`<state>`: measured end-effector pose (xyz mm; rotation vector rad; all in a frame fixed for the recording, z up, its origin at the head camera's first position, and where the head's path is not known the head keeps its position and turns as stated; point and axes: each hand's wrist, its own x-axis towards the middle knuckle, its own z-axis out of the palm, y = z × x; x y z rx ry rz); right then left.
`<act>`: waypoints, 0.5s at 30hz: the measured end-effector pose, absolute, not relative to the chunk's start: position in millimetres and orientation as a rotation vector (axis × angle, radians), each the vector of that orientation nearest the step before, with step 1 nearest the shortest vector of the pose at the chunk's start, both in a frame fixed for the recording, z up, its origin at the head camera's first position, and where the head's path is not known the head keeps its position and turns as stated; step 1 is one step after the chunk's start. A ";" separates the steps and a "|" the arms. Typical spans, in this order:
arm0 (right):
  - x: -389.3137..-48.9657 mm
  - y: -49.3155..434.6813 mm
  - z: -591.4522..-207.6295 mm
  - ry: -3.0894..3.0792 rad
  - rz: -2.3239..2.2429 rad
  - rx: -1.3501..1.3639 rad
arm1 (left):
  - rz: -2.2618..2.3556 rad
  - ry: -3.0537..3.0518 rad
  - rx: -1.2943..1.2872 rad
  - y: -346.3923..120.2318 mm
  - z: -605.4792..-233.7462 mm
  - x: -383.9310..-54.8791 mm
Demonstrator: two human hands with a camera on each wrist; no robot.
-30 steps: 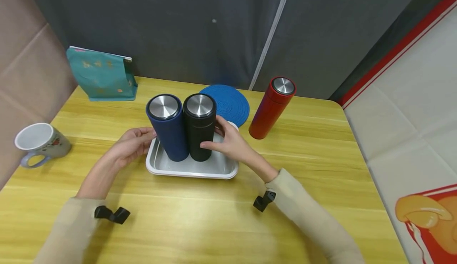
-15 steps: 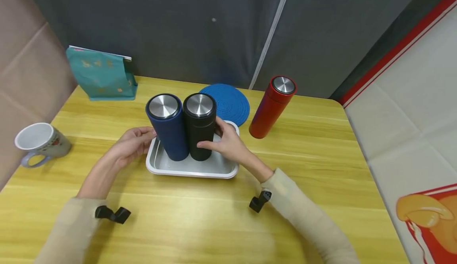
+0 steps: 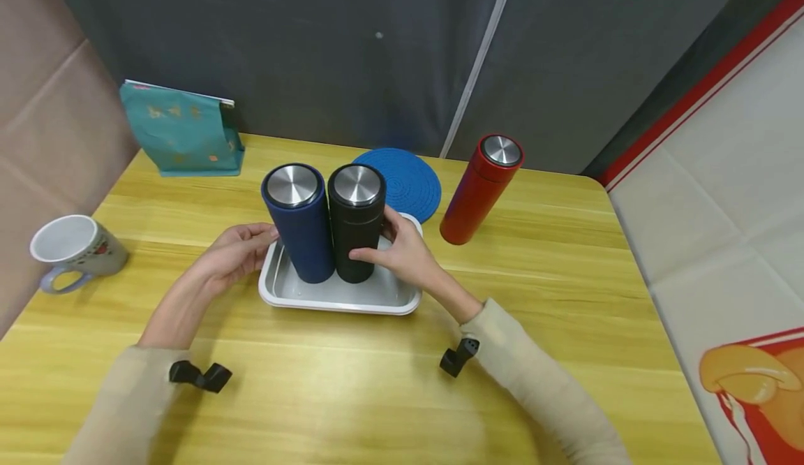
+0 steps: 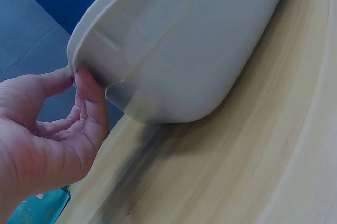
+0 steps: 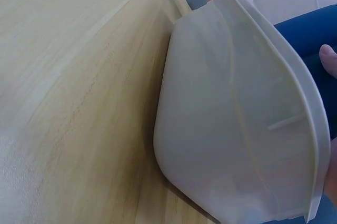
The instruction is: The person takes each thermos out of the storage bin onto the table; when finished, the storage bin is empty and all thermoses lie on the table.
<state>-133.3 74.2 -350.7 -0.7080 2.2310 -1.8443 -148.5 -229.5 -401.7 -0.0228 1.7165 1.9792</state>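
A dark blue thermos (image 3: 306,241) and a black thermos (image 3: 354,241) stand upright side by side in a white tray (image 3: 342,308) on the table. At the tray's left end, my left hand (image 3: 234,259) pinches the rim between thumb and fingers; the left wrist view shows this hold (image 4: 52,129) at a corner of the tray (image 4: 174,50). My right hand (image 3: 405,252) grips the black thermos from the right, its thumb across the front and the fingers partly hidden behind. In the right wrist view, the tray's outer wall (image 5: 231,113) covers most of that hand.
A red thermos (image 3: 479,196) stands on the table (image 3: 534,276), right of the tray. Behind the tray lies a round blue woven mat (image 3: 408,186). A teal paper bag (image 3: 182,133) is at the back left, and a patterned mug (image 3: 94,252) at the left edge.
My right forearm has shifted slightly left, and its thumb lies a little further across the black thermos. Both thermoses stay in the tray, and my left hand keeps its hold on the rim.
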 end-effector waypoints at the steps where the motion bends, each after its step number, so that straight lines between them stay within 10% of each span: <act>1: -134.0 74.1 -352.6 2.226 -1.853 -0.717 | 1.983 1.715 -0.025 -230.0 -401.6 -148.1; 15: -141.1 75.2 -371.6 2.286 -1.839 -0.737 | 1.970 1.755 -0.046 -229.1 -399.1 -146.3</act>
